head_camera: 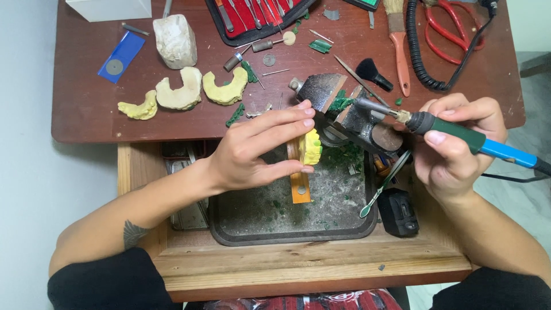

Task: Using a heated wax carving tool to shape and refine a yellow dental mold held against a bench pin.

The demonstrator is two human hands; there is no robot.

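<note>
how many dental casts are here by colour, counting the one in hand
Yellow casts: 3, one by the table edge, one further right, one held in the left hand at
Off-white casts: 1
Total: 4
The right hand holds a green and blue heated tool, not a cast.

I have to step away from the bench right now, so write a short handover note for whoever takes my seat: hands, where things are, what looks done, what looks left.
Left hand: holds a yellow dental cast against the orange wooden peg over the dark tray.
Right hand: grips the green-and-blue heated wax tool, its metal tip resting at the green wax on the small block; a slim spatula hangs from the same hand.
Three more casts lie on the brown table.
Done: green wax shavings litter the tray, so some carving looks done.
Left: cannot tell from this view how far the held cast is waxed.
</note>
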